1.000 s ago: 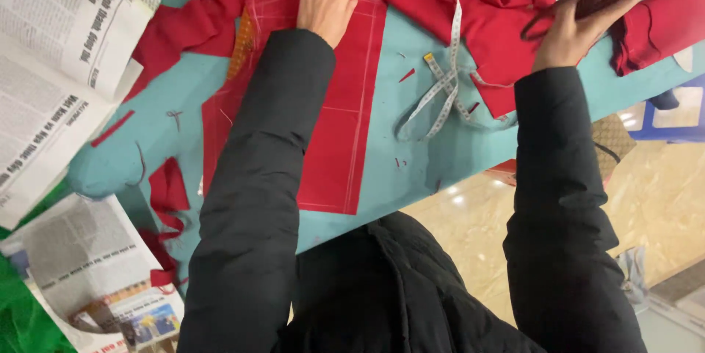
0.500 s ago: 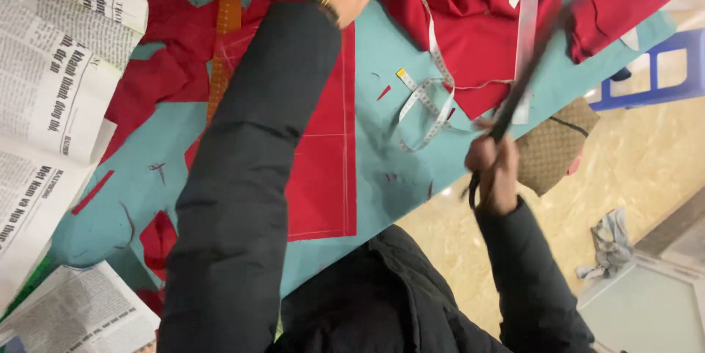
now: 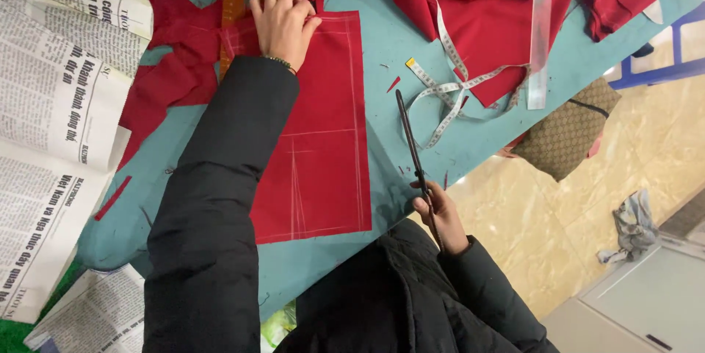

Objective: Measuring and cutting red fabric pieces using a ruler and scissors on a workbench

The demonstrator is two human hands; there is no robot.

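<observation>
Scissors lowered beside red fabric, right hand gripping (left hand pressing)

newspapers: spread open at the left edge of the teal table
tape measure: white, lying in loops on the table, partly over the heap of red cloth
wooden ruler: orange, lying at the top
clear strip: lies across the red heap
patterned bag: brown, beside the table edge
crumpled rag: grey, on the beige floor
</observation>
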